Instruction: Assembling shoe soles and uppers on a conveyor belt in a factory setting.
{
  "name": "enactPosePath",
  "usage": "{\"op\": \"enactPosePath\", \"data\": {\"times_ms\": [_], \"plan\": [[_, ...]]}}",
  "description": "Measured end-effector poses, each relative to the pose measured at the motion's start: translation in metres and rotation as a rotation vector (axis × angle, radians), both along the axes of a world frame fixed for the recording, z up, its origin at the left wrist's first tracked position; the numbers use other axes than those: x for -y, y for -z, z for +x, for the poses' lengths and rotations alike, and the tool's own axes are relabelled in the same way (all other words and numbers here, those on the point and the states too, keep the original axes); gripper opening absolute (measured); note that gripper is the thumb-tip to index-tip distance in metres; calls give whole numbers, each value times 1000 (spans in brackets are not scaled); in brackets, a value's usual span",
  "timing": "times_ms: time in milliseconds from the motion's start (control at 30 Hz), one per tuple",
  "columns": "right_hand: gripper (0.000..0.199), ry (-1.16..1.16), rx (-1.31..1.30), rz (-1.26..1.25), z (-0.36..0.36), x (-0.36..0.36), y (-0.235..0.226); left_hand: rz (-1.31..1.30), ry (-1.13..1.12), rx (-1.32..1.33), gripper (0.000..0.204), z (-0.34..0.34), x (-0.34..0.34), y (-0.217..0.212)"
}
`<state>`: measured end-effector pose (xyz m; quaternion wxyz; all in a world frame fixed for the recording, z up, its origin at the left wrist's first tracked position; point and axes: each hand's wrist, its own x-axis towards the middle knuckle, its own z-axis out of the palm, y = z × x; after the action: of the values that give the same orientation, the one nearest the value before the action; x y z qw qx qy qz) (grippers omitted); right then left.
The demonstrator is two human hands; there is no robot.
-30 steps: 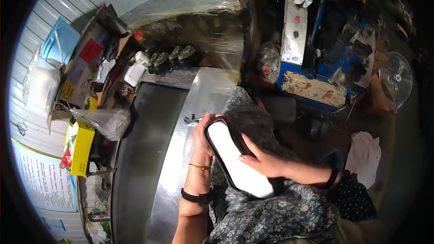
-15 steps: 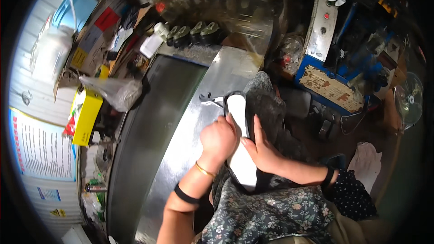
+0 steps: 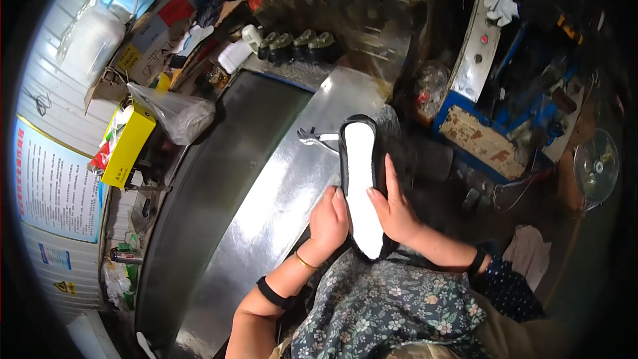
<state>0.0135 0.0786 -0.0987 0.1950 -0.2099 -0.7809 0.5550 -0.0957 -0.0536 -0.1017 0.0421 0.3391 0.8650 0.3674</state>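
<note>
Shoe (image 3: 362, 169): lying between both hands, long axis pointing away from the body
Left hand (image 3: 329, 218): clasping its left edge
Right hand (image 3: 400, 218): clasping its right side, equally near

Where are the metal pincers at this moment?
In the head view, the pincers lie on the shiny metal bench, just left of the black shoe.

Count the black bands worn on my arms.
2. One black band is around your left forearm, on the elbow side of the gold bracelet; the second black band is at your right wrist, beside the dotted sleeve, which may hide more.
</note>
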Motion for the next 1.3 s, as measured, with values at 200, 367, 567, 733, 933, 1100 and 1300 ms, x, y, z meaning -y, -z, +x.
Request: {"op": "enactPosePath", "data": {"times_ms": [200, 367, 567, 733, 933, 1100, 1300], "plan": [[77, -28, -98, 60, 31, 3, 23, 561, 257, 733, 65, -35, -59, -6], [61, -16, -13, -8, 23, -38, 6, 508, 385, 1004, 52, -64, -93, -21], [39, -206, -309, -520, -43, -94, -2, 464, 479, 639, 26, -44, -112, -8], [25, -170, -295, -201, -50, -97, -5, 581, 455, 1277, 36, -43, -108, -25], [27, -190, -241, -661, -50, -109, 0, 524, 508, 912, 32, -48, -112, -14], [31, -98, -301, -214, -34, -98, 0, 495, 494, 714, 33, -40, -118, -7], [50, -349, -247, -687, -15, -115, -7, 366, 633, 1045, 56, -53, -106, -17]]}}
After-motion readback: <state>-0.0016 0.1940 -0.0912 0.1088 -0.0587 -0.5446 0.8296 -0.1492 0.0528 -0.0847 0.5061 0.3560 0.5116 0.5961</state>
